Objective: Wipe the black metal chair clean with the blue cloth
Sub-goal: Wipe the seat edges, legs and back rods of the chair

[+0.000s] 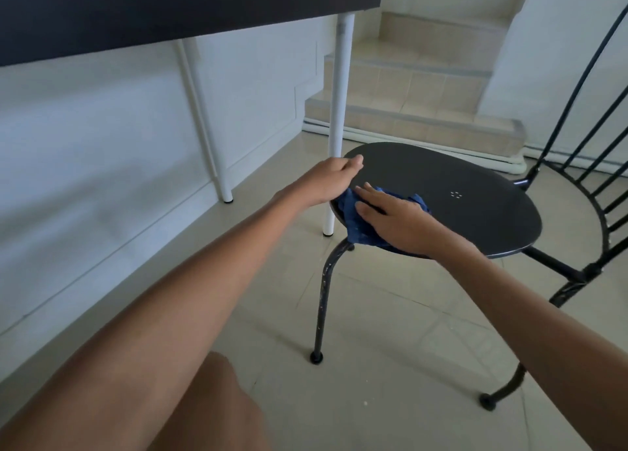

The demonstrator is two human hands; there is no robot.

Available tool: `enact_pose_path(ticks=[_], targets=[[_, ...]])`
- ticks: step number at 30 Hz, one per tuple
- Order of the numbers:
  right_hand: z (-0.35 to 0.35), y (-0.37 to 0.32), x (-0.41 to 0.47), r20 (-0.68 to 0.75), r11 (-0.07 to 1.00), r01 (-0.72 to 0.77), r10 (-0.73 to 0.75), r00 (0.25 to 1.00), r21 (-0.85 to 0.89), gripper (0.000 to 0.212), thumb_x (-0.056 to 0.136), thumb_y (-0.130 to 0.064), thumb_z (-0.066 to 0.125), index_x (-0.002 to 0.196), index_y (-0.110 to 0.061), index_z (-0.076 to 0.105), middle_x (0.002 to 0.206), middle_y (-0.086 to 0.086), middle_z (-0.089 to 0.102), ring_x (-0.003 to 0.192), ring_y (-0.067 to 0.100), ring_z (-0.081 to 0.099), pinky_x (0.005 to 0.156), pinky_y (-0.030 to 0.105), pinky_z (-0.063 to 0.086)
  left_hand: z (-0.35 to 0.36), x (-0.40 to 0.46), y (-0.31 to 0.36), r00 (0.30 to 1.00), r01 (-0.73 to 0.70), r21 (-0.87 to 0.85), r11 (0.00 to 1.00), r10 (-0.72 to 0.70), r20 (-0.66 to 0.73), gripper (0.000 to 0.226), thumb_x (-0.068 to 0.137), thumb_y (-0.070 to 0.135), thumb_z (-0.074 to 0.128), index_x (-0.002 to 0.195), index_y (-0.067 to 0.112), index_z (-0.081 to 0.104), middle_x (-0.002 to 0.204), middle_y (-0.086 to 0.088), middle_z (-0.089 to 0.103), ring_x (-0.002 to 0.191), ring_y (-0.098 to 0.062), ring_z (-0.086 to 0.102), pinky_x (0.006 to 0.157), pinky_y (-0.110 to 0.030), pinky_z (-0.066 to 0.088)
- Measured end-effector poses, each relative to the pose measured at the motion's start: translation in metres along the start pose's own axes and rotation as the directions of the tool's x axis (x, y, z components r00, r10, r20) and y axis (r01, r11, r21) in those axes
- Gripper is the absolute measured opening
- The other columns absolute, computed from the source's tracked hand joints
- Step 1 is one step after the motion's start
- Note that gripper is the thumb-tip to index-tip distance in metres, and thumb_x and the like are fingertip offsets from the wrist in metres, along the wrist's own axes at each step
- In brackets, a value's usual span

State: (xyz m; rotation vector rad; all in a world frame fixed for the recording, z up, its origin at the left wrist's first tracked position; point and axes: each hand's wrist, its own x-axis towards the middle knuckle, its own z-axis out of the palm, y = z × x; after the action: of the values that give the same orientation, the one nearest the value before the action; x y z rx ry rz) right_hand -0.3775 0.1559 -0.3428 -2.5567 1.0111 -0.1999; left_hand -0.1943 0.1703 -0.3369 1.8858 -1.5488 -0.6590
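The black metal chair (pixel 458 178) stands in front of me with its round seat facing up and its barred backrest at the right edge. A crumpled blue cloth (pixel 353 219) lies on the near left part of the seat and hangs over the rim. My right hand (pixel 394 219) presses flat on the cloth with fingers spread. My left hand (pixel 334 178) grips the seat's left rim, thumb on top.
A dark tabletop (pixel 170 12) on white legs (pixel 339 110) stands to the left, one leg right behind the chair seat. Tiled steps (pixel 424 86) rise at the back. The floor is pale tile. My knee shows at the bottom.
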Motion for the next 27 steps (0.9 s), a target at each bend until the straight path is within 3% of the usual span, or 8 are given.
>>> enact_pose_path(ticks=[3,5,7,9,11,17,22,27], targets=[[-0.030,0.019,-0.004,-0.103,0.886,-0.028,0.085,0.991,0.463,0.039,0.105,-0.026,0.046,0.142,-0.032,0.056,0.144,-0.008,0.056,0.128,0.015,0.054,0.114,0.038,0.036,0.014,-0.015,0.026,0.999,-0.036,0.048,0.998,0.038,-0.026,0.047,0.110,0.052,0.027,0.111,0.017,0.059,0.118,0.000,0.061,0.108,-0.016,0.054,0.086,-0.030,0.040],[-0.036,0.048,-0.012,-0.299,0.926,-0.019,0.141,0.944,0.377,0.037,0.103,-0.017,0.048,0.135,-0.027,0.064,0.143,-0.007,0.059,0.117,0.013,0.061,0.103,0.027,0.043,0.029,-0.020,0.042,0.998,-0.054,0.105,0.993,0.049,0.045,0.041,0.111,0.048,0.026,0.100,0.018,0.053,0.112,0.000,0.057,0.105,-0.017,0.052,0.084,-0.033,0.039],[-0.033,0.073,-0.020,-0.382,0.976,-0.080,0.154,0.911,0.203,0.039,0.102,-0.011,0.048,0.138,-0.017,0.062,0.148,-0.003,0.054,0.127,0.017,0.057,0.104,0.021,0.037,0.044,-0.020,0.052,0.984,-0.076,0.211,0.975,0.039,0.175,0.044,0.110,0.051,0.024,0.116,0.026,0.061,0.137,-0.003,0.057,0.132,-0.025,0.051,0.108,-0.041,0.038],[-0.023,0.094,-0.023,-0.337,0.990,-0.128,0.142,0.931,0.064,0.041,0.103,-0.013,0.049,0.143,-0.012,0.056,0.154,0.003,0.046,0.142,0.022,0.043,0.116,0.026,0.028,0.057,-0.016,0.055,0.964,-0.112,0.430,0.896,-0.008,0.267,0.065,0.107,0.061,0.018,0.158,0.026,0.036,0.170,-0.004,0.026,0.159,-0.026,0.018,0.128,-0.047,0.016],[-0.013,0.105,-0.024,-0.210,0.983,-0.175,0.160,0.964,-0.055,0.046,0.107,-0.024,0.042,0.152,-0.014,0.043,0.163,0.002,0.031,0.151,0.023,0.027,0.123,0.035,0.019,0.064,-0.014,0.055,0.962,-0.124,0.543,0.830,-0.034,0.272,0.078,0.103,0.070,0.013,0.166,0.022,0.016,0.174,-0.002,0.010,0.162,-0.022,0.003,0.129,-0.046,0.004],[-0.002,0.118,-0.024,-0.081,0.926,-0.169,0.151,0.985,-0.337,0.056,0.108,-0.032,0.016,0.162,-0.017,0.009,0.169,0.002,0.001,0.156,0.021,0.002,0.126,0.040,0.009,0.068,-0.025,0.035,0.960,-0.280,0.527,0.803,0.219,0.176,0.079,0.099,0.074,0.030,0.165,0.033,0.013,0.174,0.008,0.012,0.161,-0.021,0.012,0.129,-0.046,0.012],[-0.009,0.108,-0.016,-0.103,0.936,-0.229,0.209,0.973,-0.266,0.055,0.108,-0.038,0.019,0.161,-0.021,0.020,0.168,-0.003,0.012,0.155,0.020,0.012,0.123,0.044,0.018,0.068,-0.035,0.032,0.957,-0.289,0.513,0.808,0.243,0.155,0.077,0.096,0.071,0.047,0.162,0.039,0.025,0.169,0.014,0.028,0.159,-0.023,0.021,0.130,-0.046,0.012],[-0.005,0.093,-0.015,-0.105,0.938,-0.194,0.170,0.980,-0.289,0.055,0.109,-0.036,0.022,0.161,-0.016,0.019,0.169,0.005,0.011,0.154,0.031,0.012,0.124,0.046,0.015,0.051,-0.048,0.007,0.971,-0.203,0.420,0.885,0.236,-0.027,0.055,0.103,0.049,0.052,0.156,0.037,0.043,0.160,0.015,0.045,0.155,-0.020,0.031,0.127,-0.043,0.022]])
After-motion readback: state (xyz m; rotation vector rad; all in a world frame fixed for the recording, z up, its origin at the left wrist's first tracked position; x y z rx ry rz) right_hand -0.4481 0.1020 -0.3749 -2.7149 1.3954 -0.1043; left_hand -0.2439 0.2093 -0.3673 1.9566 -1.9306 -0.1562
